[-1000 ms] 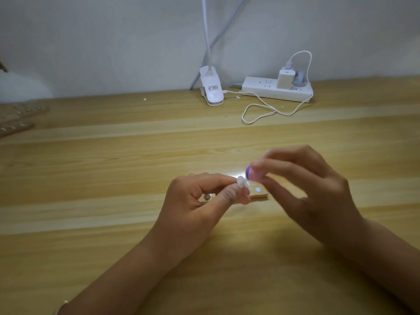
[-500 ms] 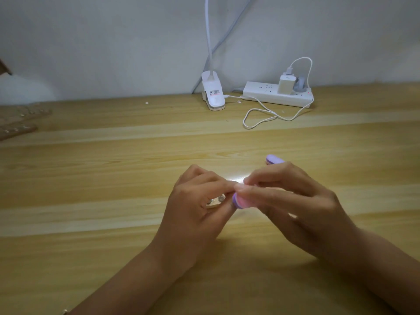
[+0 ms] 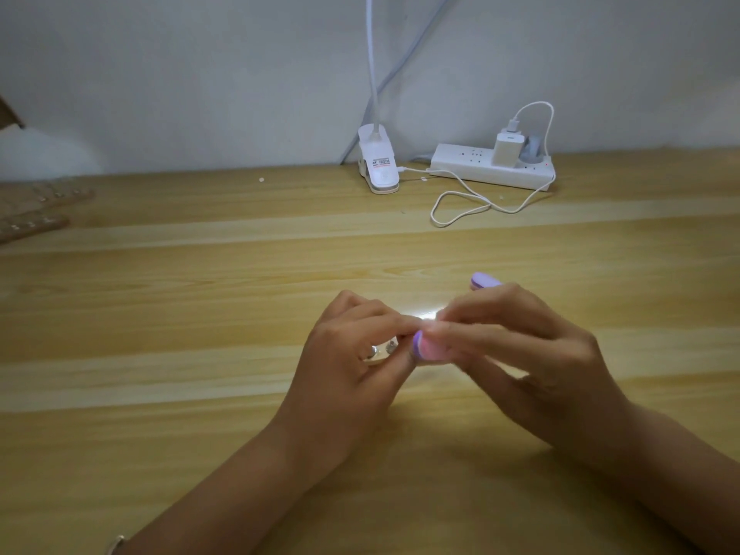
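Right hand [image 3: 532,362] lower than before, pinching purple file [image 3: 425,348] against clenched left hand [image 3: 352,370]; lamp label [image 3: 379,162] unreadable.

smooth wooden table [image 3: 160,314], glossy plastic power strip [image 3: 480,170]

Pale wooden table [image 3: 200,314]: white clip lamp [image 3: 378,166], power strip [image 3: 480,170] and looped white cable [image 3: 434,213] at the back, wooden slats [image 3: 32,226] far left

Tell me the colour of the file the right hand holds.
Light purple; the file shows it most clearly at its far end, in the head view.
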Tool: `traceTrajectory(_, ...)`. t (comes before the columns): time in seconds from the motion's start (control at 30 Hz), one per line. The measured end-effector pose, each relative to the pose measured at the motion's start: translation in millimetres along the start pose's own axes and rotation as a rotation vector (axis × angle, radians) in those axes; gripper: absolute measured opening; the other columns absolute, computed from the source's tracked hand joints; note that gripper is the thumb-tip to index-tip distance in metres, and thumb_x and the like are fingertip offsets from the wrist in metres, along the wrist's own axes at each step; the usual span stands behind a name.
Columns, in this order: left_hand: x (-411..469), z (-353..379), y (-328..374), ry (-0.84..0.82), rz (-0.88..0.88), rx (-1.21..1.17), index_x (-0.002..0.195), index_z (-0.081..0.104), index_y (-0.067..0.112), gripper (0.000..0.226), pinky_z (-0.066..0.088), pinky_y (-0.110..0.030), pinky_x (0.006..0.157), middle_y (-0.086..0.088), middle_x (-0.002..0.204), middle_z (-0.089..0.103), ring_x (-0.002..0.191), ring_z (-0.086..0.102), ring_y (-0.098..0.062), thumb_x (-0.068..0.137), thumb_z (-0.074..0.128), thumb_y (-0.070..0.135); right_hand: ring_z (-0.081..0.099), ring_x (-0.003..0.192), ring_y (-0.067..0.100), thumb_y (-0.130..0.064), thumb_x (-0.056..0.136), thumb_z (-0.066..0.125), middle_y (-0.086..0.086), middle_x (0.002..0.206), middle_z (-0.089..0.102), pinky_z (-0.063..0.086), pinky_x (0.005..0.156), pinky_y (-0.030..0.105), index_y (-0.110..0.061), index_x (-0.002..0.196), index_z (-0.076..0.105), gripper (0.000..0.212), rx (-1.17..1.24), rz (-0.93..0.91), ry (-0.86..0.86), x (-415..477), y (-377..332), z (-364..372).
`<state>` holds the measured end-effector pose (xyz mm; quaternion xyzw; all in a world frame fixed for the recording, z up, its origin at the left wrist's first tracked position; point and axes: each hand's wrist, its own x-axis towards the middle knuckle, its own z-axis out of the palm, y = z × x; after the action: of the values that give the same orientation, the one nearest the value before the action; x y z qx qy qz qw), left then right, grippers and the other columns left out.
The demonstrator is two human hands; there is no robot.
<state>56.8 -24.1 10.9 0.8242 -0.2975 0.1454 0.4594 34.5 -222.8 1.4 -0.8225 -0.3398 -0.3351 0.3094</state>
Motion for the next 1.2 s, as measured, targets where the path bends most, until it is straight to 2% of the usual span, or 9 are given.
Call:
traceTrajectory(0.1,0,-1,-1,-0.011,-0.006,-0.028,0.093,0.077,0.023,0.014,0.043,-0.026,0.071,0.013,0.081,0.070,0.084,0.055,-0.015,0.084,0.067,0.020,0.067,0.090,0.020,-0.001,0.092,0.071,0.011,0.102,0.069,0.050,0.095,0.038,-0.005,0.115,0.072,0.024,-0.008,-0.035,-0.004,0,-4,3)
traceTrajectory(0.2,0,-1,1,0.012,-0.034,-0.063,0.088,0.076,0.025,0.011,0.043,-0.024,0.071,0.014,0.078,0.070,0.082,0.055,-0.013,0.084,0.067,0.021,0.068,0.094,0.020,-0.001,0.088,0.071,0.011,0.103,0.068,0.053,0.090,0.035,-0.006,0.114,0.073,0.026,-0.031,0.099,0.053,2,6,-5)
traceTrajectory(0.43,1,-2,4,0.028,-0.079,-0.102,0.085,0.076,0.028,0.010,0.034,-0.009,0.067,0.023,0.073,0.067,0.079,0.055,-0.005,0.081,0.069,0.022,0.065,0.098,0.005,-0.017,0.090,0.073,-0.014,0.103,0.067,0.041,0.085,0.009,-0.017,0.108,0.066,0.019,0.095,0.296,0.093,3,-1,-9)
traceTrajectory(0.57,1,-2,4,0.006,-0.082,-0.132,0.085,0.077,0.025,0.010,0.034,-0.009,0.068,0.023,0.073,0.066,0.078,0.055,-0.005,0.079,0.070,0.020,0.066,0.097,0.013,-0.006,0.087,0.069,-0.010,0.095,0.065,0.049,0.094,0.023,-0.012,0.107,0.064,0.022,0.127,0.308,-0.020,-1,-5,-3)
traceTrajectory(0.63,1,-3,4,0.009,-0.096,-0.171,0.085,0.076,0.028,0.011,0.034,-0.010,0.067,0.022,0.075,0.067,0.077,0.055,-0.006,0.079,0.070,0.021,0.064,0.091,0.014,-0.004,0.089,0.061,-0.010,0.094,0.063,0.050,0.086,0.025,-0.011,0.106,0.061,0.018,0.140,0.347,-0.022,1,-3,-5)
traceTrajectory(0.77,1,-3,3,0.023,-0.104,-0.233,0.086,0.077,0.027,0.010,0.036,-0.013,0.065,0.019,0.077,0.069,0.074,0.055,-0.008,0.079,0.071,0.022,0.063,0.095,0.012,-0.025,0.089,0.040,-0.002,0.097,0.062,0.047,0.077,0.020,-0.018,0.104,0.056,0.023,0.229,0.459,-0.016,3,-5,-12)
traceTrajectory(0.83,2,-2,3,0.024,-0.094,-0.235,0.087,0.077,0.026,0.009,0.036,-0.012,0.064,0.020,0.076,0.068,0.072,0.055,-0.006,0.079,0.073,0.024,0.059,0.087,0.019,-0.029,0.090,0.045,-0.007,0.091,0.058,0.046,0.079,0.029,-0.021,0.100,0.059,0.020,0.211,0.436,-0.065,4,-8,-11)
traceTrajectory(0.97,1,-2,4,0.010,-0.063,-0.228,0.089,0.075,0.030,0.009,0.037,-0.014,0.063,0.018,0.079,0.069,0.071,0.056,-0.008,0.080,0.072,0.031,0.049,0.069,0.010,-0.033,0.091,0.063,-0.011,0.084,0.058,0.049,0.084,0.044,-0.019,0.096,0.067,0.015,0.141,0.355,-0.079,3,-10,-2)
traceTrajectory(1.2,0,-3,6,-0.005,-0.057,-0.211,0.091,0.076,0.028,0.012,0.038,-0.009,0.066,0.018,0.080,0.071,0.072,0.062,-0.011,0.080,0.075,0.027,0.062,0.079,0.021,-0.027,0.090,0.071,-0.009,0.088,0.065,0.052,0.081,0.046,-0.020,0.098,0.069,0.011,0.144,0.296,0.004,1,-7,0)
